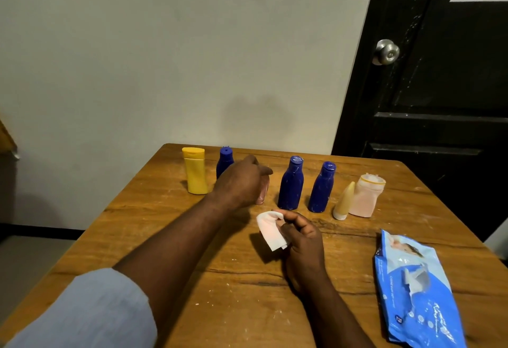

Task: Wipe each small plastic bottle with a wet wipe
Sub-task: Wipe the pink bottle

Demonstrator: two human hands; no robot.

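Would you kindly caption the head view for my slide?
Left hand grips a pinkish bottle while right hand holds a wet wipe.

The scene was dim and warm-toned, lit softly from behind the camera, which threw a faint, broad shadow on the wall (258, 117) and darker ones under the forearms on the surface (170, 237). The door knob (387, 52) caught a small glint. The left hand (242, 182) looked slightly smeared, and the door (412, 95) leaned with wide-angle distortion.
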